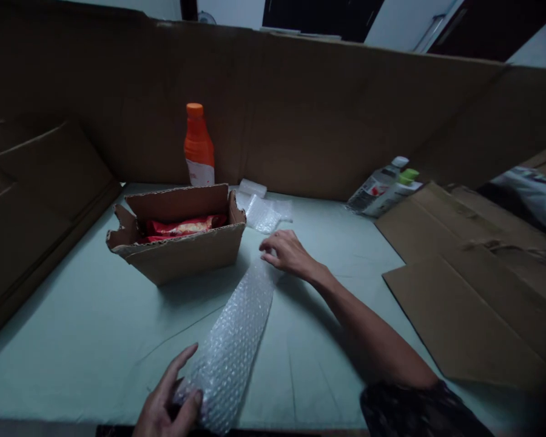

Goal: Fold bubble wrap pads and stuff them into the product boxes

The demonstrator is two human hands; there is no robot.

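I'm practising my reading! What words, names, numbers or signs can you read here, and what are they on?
None can be read.
Orange bottle: small marks on its white label, too blurred.
Clear bottle: a label with a red patch, too blurred.
Green-capped bottle: too blurred to tell.
Red packet: pale patches, no clear letters.
Bubble wrap: no words seen.

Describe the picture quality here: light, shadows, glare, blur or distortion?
Head view: dim, bluish light, with the lower-right corner nearly black; head view: soft shadows beside the open brown cardboard box and below the bare right forearm; head view: small glints on the clear bubble wrap, no blown-out glare; head view: the flat brown cardboard sheets at right look stretched and soft.
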